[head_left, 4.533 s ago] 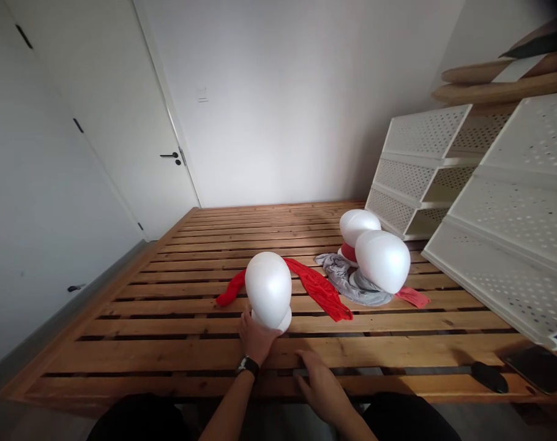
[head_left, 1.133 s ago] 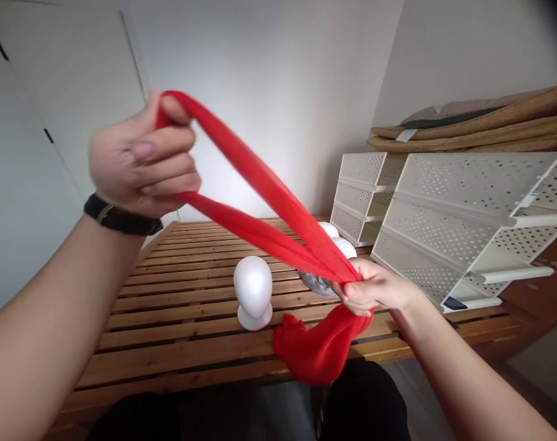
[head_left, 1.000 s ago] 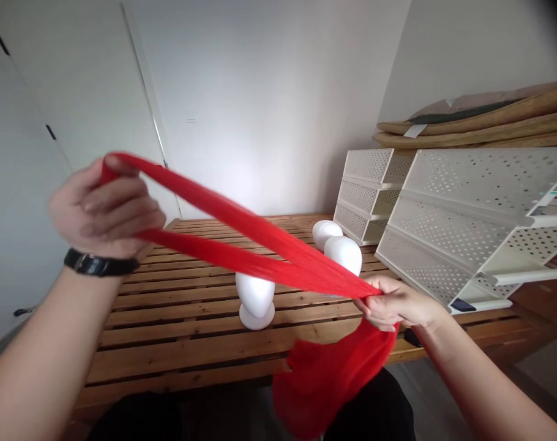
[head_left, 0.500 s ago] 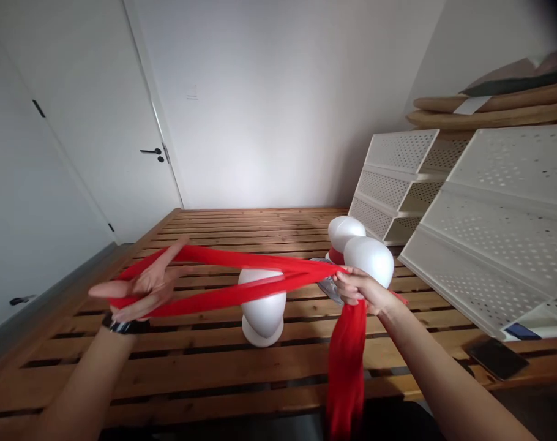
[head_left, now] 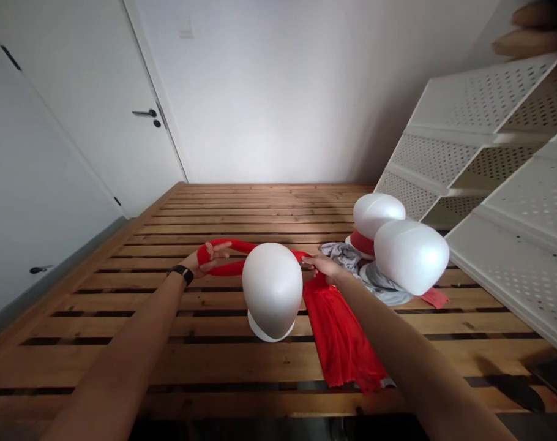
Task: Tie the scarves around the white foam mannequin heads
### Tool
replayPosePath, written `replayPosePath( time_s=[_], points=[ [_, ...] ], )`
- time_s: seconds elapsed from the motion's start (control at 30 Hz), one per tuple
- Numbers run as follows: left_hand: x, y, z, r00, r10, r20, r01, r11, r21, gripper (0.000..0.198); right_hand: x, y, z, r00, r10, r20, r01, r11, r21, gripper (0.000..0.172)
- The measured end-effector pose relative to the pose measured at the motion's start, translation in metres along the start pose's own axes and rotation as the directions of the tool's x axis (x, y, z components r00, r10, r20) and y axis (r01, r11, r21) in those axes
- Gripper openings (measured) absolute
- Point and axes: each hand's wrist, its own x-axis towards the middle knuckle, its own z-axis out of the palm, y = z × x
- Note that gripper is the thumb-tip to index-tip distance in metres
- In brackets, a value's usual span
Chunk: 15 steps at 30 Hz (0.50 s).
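Observation:
A long red scarf (head_left: 345,337) is drawn into a loop that passes behind a white mannequin head (head_left: 273,291) standing upright in front of me. On the left, my left hand (head_left: 205,258) has the loop round it, with the fingers stretched out. To the right of the head, my right hand (head_left: 323,267) pinches the scarf where its strands meet. Below that hand the loose end lies spread over the slatted wooden table (head_left: 205,361). The head hides the middle of the loop.
Two more white heads, a near one (head_left: 411,254) and a farther one (head_left: 378,211), stand at the right with grey and red cloth round their bases. White perforated bins (head_left: 444,153) line the right side. A dark flat object (head_left: 551,373) lies at the right front.
Both hands have moved closer together, and the loop has gone from in front of the head to behind it. The hanging scarf end now lies on the table. My view has tilted down.

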Motion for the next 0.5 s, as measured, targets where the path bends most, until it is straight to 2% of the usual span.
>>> replayPosePath(
  time_s=[0.07,0.13,0.2,0.27,0.33,0.4,0.5],
  points=[
    [-0.021,-0.045,0.002,0.978,-0.162,0.129,0.127,0.962,0.244,0.055,-0.023,0.031,0.005,0.994,0.101,0.046,-0.101,0.995,-0.008,0.048],
    [-0.047,-0.080,0.016,0.908,-0.317,0.275,0.175,0.881,0.439,0.049,-0.051,0.054,0.012,0.982,0.163,0.096,-0.164,0.986,0.008,0.046],
    [-0.071,-0.108,0.042,0.838,-0.385,0.386,0.175,0.860,0.479,0.044,-0.080,0.070,0.025,0.976,0.177,0.128,-0.188,0.979,0.079,0.043],
    [-0.084,-0.130,0.073,0.814,-0.377,0.442,0.185,0.889,0.418,0.043,-0.107,0.081,0.047,0.979,0.164,0.119,-0.185,0.965,0.188,0.035],
    [-0.088,-0.146,0.105,0.838,-0.329,0.435,0.183,0.921,0.345,0.042,-0.128,0.092,0.075,0.990,0.143,0.018,-0.142,0.946,0.290,0.038],
    [-0.086,-0.155,0.134,0.888,-0.254,0.384,0.139,0.943,0.303,0.036,-0.145,0.105,0.105,0.981,0.130,-0.146,-0.078,0.944,0.320,0.050],
    [-0.083,-0.158,0.167,0.944,-0.102,0.313,0.003,0.953,0.303,0.025,-0.164,0.124,0.147,0.944,0.056,-0.326,-0.006,0.988,0.152,0.044]
  ],
)
